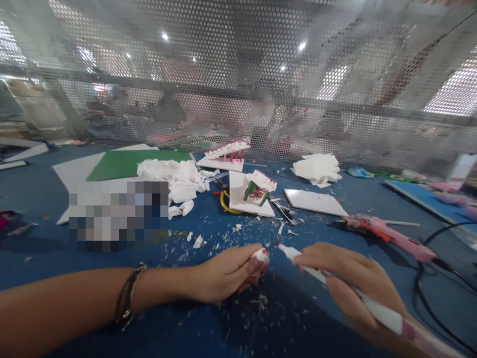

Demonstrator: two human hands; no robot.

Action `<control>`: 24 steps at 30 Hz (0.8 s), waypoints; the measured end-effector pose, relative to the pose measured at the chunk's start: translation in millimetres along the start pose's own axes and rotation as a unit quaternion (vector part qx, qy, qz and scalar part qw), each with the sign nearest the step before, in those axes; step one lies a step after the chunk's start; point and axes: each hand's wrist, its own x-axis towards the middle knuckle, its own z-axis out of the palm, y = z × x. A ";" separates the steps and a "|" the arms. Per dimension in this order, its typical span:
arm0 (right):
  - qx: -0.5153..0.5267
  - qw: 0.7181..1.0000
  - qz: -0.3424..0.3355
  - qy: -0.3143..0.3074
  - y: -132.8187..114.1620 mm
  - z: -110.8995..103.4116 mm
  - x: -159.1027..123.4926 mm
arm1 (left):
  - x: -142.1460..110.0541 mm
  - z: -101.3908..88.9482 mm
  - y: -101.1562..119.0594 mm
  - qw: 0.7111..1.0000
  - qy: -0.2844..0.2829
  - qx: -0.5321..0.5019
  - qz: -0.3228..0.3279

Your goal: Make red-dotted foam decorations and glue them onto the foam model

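Low over the blue tabletop, my left hand (223,273) is closed around a small white piece (261,255) with red marks, mostly hidden by the fingers. A dark bracelet circles that wrist. To its right, my right hand (357,286) grips a white marker pen (378,308), whose reddish-dark tip points at the white piece with a small gap between them. White shavings and scraps lie scattered beneath and beyond both hands. Just past them stands a white foam model (238,194) with green posts and a red-speckled top.
A pink glue gun (400,238) lies at right, its black cable (419,288) curving toward me. Behind are a white board (315,201), crumpled white tissue (167,171), a second model (223,163) with pink posts, and a green sheet (115,165). A perforated metal screen (238,64) bounds the far side.
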 end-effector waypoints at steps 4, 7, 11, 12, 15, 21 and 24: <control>-0.050 0.996 -0.066 -0.039 1.7 2.3 -0.9 | 0.9 0.4 -1.7 1.000 0.019 -0.020 -0.007; -0.101 0.991 -0.081 -0.020 1.6 3.1 -0.4 | 0.7 1.1 -2.1 0.999 0.023 -0.032 -0.015; -0.131 0.983 -0.125 -0.041 -2.7 3.4 3.6 | 0.3 1.7 -1.0 0.998 0.029 -0.055 -0.019; -0.142 0.981 -0.127 -0.030 -4.0 3.7 4.8 | 0.3 1.8 -0.7 0.997 0.030 -0.061 -0.022; -0.162 0.978 -0.134 0.004 -7.1 4.8 6.5 | 0.4 2.0 -0.5 0.998 0.027 -0.053 -0.030; -0.164 0.978 -0.129 -0.011 -8.4 7.3 5.7 | 2.6 2.9 -4.1 0.995 0.047 -0.085 -0.021; -0.177 0.974 -0.141 0.006 -9.0 7.5 5.8 | 2.9 2.5 -4.7 0.996 0.039 -0.078 -0.018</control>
